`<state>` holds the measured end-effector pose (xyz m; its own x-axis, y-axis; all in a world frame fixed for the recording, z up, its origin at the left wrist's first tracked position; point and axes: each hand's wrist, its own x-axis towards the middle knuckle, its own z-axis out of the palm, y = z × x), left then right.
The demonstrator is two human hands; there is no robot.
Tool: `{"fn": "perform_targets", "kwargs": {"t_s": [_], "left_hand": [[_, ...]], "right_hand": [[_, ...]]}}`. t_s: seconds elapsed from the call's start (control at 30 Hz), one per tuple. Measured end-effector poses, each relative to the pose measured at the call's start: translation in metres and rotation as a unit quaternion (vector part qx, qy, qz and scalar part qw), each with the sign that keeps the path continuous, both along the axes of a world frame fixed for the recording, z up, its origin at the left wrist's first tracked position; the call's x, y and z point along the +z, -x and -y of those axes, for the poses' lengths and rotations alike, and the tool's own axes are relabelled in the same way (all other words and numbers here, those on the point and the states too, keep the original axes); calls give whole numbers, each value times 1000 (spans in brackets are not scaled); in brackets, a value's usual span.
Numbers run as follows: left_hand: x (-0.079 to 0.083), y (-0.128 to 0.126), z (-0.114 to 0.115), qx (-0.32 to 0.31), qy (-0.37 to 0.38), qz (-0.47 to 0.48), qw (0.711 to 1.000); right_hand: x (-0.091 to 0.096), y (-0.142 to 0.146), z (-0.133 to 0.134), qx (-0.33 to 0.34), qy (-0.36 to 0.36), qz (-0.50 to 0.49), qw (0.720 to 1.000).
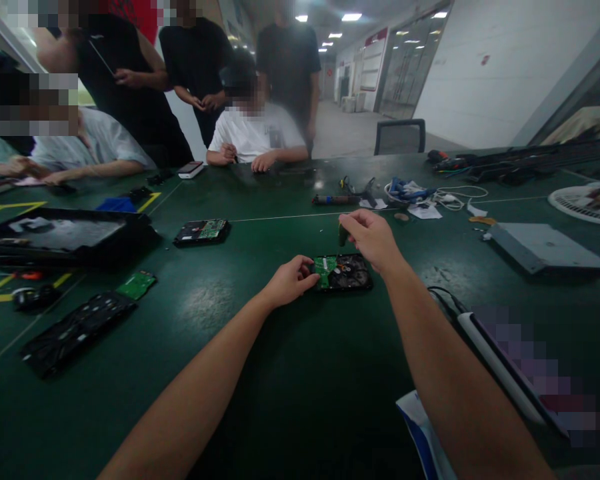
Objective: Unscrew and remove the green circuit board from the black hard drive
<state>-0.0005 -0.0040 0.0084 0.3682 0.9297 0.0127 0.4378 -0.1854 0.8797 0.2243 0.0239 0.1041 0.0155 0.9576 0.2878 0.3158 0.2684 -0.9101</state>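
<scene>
A black hard drive [347, 272] with a green circuit board on its left part lies on the dark green table [260, 400] in front of me. My left hand [291, 280] grips the drive's left edge, fingers curled against it. My right hand [373, 237] hovers just above the drive, fingers closed around a small dark tool handle [342, 233] that points down.
A second hard drive [202, 231] lies farther left, a loose green board [137, 285] and black trays [75, 330] at left. A grey metal box [545, 247] sits right; tools and cables [410, 192] lie beyond. Several people sit and stand across the table.
</scene>
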Motion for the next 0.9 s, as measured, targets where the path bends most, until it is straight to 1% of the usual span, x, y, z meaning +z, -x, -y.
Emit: {"fn": "perform_targets", "kwargs": {"t_s": [0.1, 0.2, 0.37, 0.5, 0.73, 0.8, 0.9], "left_hand": [[0, 0, 0, 0, -4, -7, 1000], [1, 0, 1, -2, 1, -6, 1000], [0, 0, 0, 1, 4, -2, 1000], [-4, 0, -1, 2, 2, 2, 1000], [-7, 0, -2, 1, 9, 9, 1000], [-6, 0, -2, -2, 11, 9, 1000], [-3, 0, -1, 0, 11, 4, 1000]], "right_hand": [[-2, 0, -2, -29, 7, 2, 1000], [-2, 0, -1, -39, 0, 6, 999], [3, 1, 1, -21, -29, 33, 999], [2, 0, 0, 0, -39, 55, 998], [-3, -1, -4, 45, -28, 11, 999], [-3, -1, -3, 43, -32, 20, 998], [-4, -1, -2, 14, -43, 38, 998]]}}
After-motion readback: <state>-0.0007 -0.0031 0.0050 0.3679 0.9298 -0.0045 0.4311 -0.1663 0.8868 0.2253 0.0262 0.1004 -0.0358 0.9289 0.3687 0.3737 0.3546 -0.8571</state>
